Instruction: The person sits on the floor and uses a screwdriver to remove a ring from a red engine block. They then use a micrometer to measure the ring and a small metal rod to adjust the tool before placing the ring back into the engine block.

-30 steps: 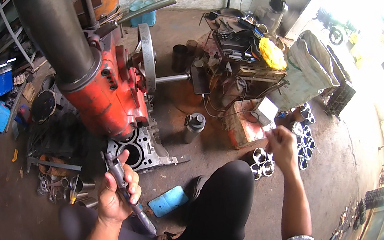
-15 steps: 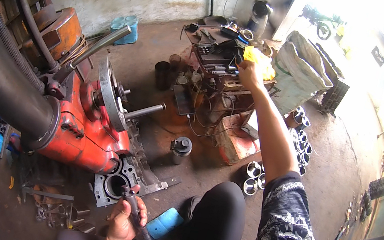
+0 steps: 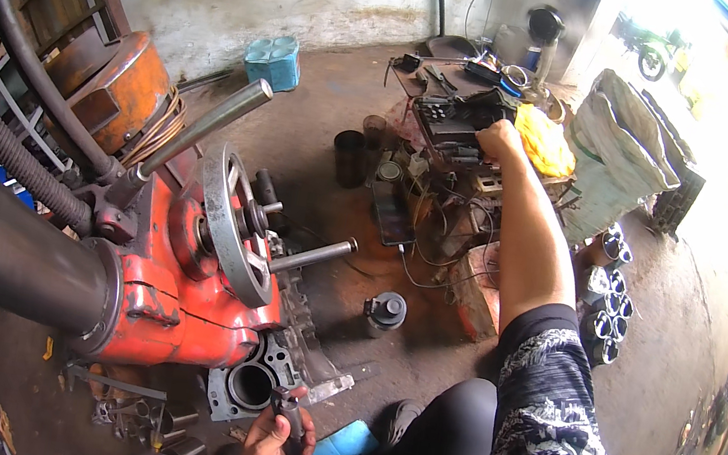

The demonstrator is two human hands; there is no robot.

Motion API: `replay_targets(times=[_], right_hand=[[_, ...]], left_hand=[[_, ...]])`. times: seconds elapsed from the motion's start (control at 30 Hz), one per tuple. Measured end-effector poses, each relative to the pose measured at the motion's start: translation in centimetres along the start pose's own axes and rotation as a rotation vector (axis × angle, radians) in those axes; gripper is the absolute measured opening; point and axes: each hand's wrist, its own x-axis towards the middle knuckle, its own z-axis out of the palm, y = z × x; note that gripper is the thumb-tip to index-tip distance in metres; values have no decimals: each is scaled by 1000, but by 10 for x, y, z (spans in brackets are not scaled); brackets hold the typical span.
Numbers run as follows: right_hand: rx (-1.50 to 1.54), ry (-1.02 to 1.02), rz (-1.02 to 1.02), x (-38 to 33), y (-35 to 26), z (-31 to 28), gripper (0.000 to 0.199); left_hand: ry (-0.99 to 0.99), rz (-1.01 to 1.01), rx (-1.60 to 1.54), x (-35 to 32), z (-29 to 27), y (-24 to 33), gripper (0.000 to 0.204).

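Observation:
My left hand (image 3: 270, 451) is closed around a dark, rod-shaped metal tool (image 3: 291, 413), which is held tilted above my lap beside the engine block. Its lower end runs down past my palm. My right arm stretches far forward to a low workbench (image 3: 485, 184). Over a dark tray of small tools (image 3: 458, 128), my right hand (image 3: 499, 141) has its fingers curled down; what they grip, if anything, is hidden. Just right of that hand lies a yellow cloth (image 3: 544, 142). The engine block (image 3: 216, 395), with a round cylinder bore showing, sits under a red machine (image 3: 169, 316) with a grey handwheel (image 3: 225, 234).
A dark metal cylinder (image 3: 384, 312) stands on the floor between machine and bench. Several shiny cylindrical parts (image 3: 607, 314) are grouped at right, near a white sack (image 3: 618, 154). A blue box (image 3: 273, 63) stands by the wall; a flat blue object (image 3: 344, 447) lies by my foot.
The view has swung left, so the scene sits farther right. My right hand has shifted left of the yellow cloth, over the tray. My left hand still grips the rod-shaped tool.

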Motion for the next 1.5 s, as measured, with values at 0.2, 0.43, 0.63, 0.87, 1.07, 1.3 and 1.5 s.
replay_targets(times=[0.2, 0.43, 0.63, 0.87, 1.07, 1.3, 1.5], right_hand=[[383, -10, 195, 10, 1, 2, 28], [1023, 99, 154, 10, 35, 22, 18], [1620, -32, -73, -23, 55, 19, 22], [2243, 35, -310, -112, 14, -58, 26], [2173, -70, -596, -251, -32, -113, 28], [1860, -765, -187, -464, -65, 2, 23], [1256, -1045, -150, -580, -66, 80, 27]], left_hand=[[-6, 2, 9, 2, 3, 3, 59], [-16, 21, -20, -2, 12, 9, 59], [-45, 52, -20, -7, 15, 9, 58], [-67, 86, -117, -27, 17, 12, 59], [-139, 186, -260, -47, 14, 30, 62], [-132, 425, -357, -58, 3, 62, 63], [-43, 579, -414, -66, -10, 82, 59]])
